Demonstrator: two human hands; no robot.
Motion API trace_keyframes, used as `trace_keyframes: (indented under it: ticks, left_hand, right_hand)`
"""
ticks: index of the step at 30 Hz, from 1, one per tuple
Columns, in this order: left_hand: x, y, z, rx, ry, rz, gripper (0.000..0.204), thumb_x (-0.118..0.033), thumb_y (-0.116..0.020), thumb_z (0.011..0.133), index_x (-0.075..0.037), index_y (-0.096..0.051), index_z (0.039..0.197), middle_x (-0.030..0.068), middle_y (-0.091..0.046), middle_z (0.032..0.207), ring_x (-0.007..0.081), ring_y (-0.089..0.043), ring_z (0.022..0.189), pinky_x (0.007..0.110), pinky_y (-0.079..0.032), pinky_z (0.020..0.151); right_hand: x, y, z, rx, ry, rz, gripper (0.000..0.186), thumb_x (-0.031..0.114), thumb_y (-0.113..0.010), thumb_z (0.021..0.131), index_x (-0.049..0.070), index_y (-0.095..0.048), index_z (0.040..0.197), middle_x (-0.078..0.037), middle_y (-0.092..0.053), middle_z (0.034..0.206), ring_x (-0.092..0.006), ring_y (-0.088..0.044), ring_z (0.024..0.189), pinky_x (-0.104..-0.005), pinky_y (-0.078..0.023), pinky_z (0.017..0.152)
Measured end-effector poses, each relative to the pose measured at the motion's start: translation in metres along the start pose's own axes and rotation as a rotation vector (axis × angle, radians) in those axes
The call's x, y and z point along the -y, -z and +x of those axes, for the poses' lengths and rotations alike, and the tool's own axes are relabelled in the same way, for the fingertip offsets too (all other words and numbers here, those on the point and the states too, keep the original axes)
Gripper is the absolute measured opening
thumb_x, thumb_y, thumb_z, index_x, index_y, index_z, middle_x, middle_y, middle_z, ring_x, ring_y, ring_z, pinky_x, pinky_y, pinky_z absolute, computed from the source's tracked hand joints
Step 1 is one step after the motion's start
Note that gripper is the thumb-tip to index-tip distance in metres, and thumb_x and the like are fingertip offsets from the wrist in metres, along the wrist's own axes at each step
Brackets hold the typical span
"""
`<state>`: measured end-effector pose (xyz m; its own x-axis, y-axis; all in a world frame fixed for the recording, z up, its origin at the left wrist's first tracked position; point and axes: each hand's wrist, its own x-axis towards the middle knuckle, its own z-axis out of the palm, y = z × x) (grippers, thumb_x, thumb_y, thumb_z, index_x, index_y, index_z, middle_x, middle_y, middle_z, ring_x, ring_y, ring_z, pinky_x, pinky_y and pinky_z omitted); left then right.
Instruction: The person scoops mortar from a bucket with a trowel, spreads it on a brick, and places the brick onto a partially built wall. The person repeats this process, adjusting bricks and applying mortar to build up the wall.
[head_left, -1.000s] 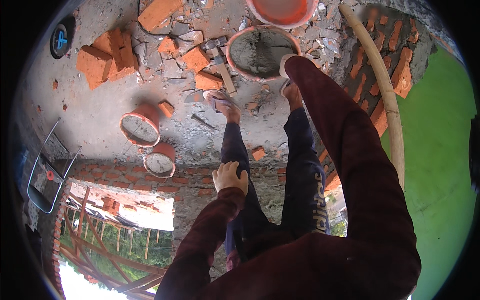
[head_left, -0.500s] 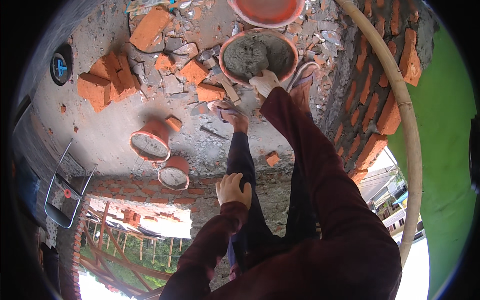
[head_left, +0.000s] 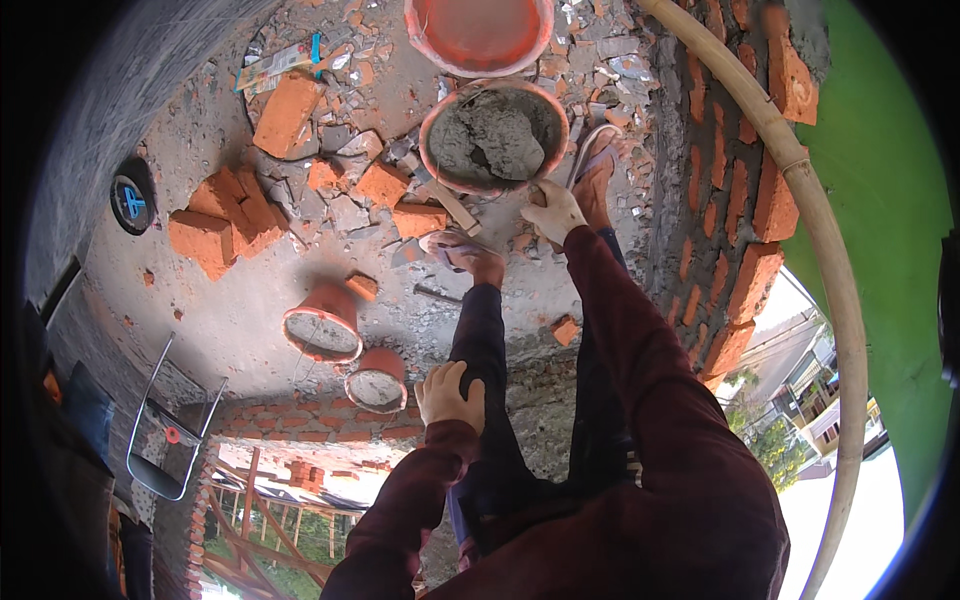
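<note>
My right hand is closed just at the near-right rim of an orange tub. What its fingers grip is hidden from view. Inside that tub lies wet grey mortar, with a rounded lump of it heaped on the side closest to my hand. My left hand rests on my left leg near the knee, its fingers apart and holding nothing. The tub stands on the rubble beyond my sandalled feet, and a flat wooden piece lies against its left side.
A second reddish tub stands behind the first. Broken bricks and rubble cover the floor at left. Two buckets stand nearer me. At right run a brick wall and a curved bamboo pole. A metal-framed chair is at far left.
My right hand has drawn back from inside the tub's rim toward me. The mortar lump has shifted toward the near right. My left hand stays on my leg.
</note>
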<state>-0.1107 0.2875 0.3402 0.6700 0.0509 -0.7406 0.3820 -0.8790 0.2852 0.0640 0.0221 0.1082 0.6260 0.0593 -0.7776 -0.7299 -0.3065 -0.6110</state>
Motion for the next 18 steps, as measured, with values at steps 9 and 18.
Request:
trace_keyframes:
  ticks: [9,18]
  left_hand:
    - [-0.008,0.008,0.002,0.172,0.005,0.119,0.049,-0.041,-0.069,0.09,-0.011,-0.07,0.129,0.0147,-0.069,0.129,0.0333,-0.053,0.135,0.059,-0.026,0.12]
    - [-0.024,0.019,0.014,0.148,-0.006,0.145,0.048,-0.042,-0.065,0.091,-0.012,-0.071,0.128,0.0111,-0.07,0.13,0.0318,-0.056,0.132,0.065,-0.024,0.12]
  right_hand:
    - [0.156,0.111,-0.188,0.046,-0.186,0.256,0.038,0.007,-0.071,0.091,-0.004,-0.059,0.126,-0.002,-0.058,0.074,-0.0129,-0.056,0.05,-0.0312,-0.047,0.045]
    - [0.251,0.287,-0.288,-0.744,-0.127,-0.587,0.047,0.016,-0.064,0.086,-0.002,-0.057,0.129,-0.033,-0.07,0.104,-0.047,-0.072,0.097,-0.0516,-0.058,0.086]
